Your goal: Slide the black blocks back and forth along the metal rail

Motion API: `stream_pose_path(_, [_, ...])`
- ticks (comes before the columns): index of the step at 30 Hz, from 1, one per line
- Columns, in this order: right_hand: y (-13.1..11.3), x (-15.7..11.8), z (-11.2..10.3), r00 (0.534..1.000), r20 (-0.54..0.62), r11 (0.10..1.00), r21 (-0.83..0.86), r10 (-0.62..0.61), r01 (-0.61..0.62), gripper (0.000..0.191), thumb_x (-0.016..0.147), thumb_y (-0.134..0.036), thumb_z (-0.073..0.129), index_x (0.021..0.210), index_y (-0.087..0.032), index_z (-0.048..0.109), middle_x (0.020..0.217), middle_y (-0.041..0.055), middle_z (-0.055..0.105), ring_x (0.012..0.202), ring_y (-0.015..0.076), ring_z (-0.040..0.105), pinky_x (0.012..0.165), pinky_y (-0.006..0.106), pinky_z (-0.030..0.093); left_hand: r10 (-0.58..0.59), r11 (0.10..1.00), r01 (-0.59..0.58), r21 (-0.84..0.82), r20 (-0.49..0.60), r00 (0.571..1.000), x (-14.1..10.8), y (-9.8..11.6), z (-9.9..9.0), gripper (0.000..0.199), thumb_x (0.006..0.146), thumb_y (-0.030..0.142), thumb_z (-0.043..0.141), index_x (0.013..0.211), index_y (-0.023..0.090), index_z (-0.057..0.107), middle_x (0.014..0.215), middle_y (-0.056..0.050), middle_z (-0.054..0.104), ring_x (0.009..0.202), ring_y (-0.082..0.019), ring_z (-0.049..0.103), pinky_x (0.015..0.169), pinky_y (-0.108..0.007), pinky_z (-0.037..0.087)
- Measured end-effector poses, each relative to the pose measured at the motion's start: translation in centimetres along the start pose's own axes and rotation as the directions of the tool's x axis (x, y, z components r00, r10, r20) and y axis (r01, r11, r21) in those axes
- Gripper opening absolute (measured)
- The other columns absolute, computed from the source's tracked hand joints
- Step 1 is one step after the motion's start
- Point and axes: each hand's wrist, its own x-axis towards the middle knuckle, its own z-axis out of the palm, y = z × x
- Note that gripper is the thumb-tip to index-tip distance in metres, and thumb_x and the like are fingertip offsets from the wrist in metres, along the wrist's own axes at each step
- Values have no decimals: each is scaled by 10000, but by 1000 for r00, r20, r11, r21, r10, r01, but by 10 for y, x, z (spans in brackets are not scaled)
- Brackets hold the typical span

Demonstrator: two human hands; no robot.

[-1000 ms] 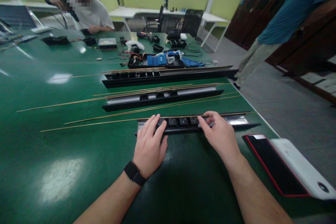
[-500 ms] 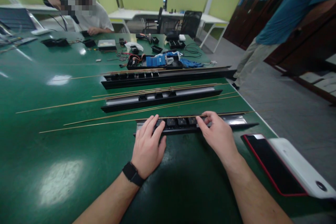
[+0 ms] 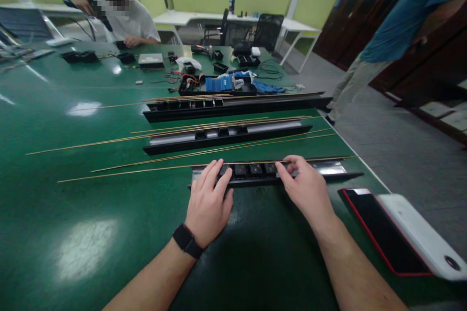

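Nearest me on the table lies a black channel (image 3: 255,182) with a shiny inner face and several small black blocks (image 3: 255,169) in a row inside. A thin brass-coloured rod (image 3: 248,163) runs along its far edge. My left hand (image 3: 210,204), wearing a black watch, lies over the channel's left part with fingers spread, covering the leftmost block. At the right end of the row, my right hand (image 3: 304,180) is curled, thumb and forefinger closed about the rod beside the last block. The exact contact of those fingertips is partly hidden.
Two more black channels, a middle one (image 3: 226,143) and a far one (image 3: 237,111), lie beyond, with thin rods (image 3: 120,167) alongside. Phones (image 3: 383,228) sit at right near the table edge. Behind are a tray (image 3: 186,88) with blue items and two other people.
The whole view has shifted slightly to the right. Both hands keep their places on the channel, with no clear change of grip.
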Motion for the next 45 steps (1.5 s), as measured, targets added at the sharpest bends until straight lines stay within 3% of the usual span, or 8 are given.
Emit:
stream_pose_path(24, [-2, 0, -2, 999, 48, 1000, -2, 12, -12, 404, 974, -564, 579, 1168, -224, 681, 904, 33, 721, 818, 233, 676, 778, 362, 455, 3, 1000, -3, 3, 3, 1000, 0, -1, 2, 459, 979, 204, 591, 1437, 205, 565, 1595, -158, 519, 1494, -347, 468, 1116, -551, 494])
stream_pose_path(45, [3, -2, 3, 999, -8, 999, 40, -35, 35, 404, 990, -568, 573, 1168, -225, 690, 889, 22, 710, 833, 221, 684, 771, 344, 453, 1, 1000, -1, 20, -4, 1000, -2, -2, 4, 462, 984, 217, 579, 1446, 209, 572, 1602, -152, 517, 1493, -355, 473, 1102, -548, 504])
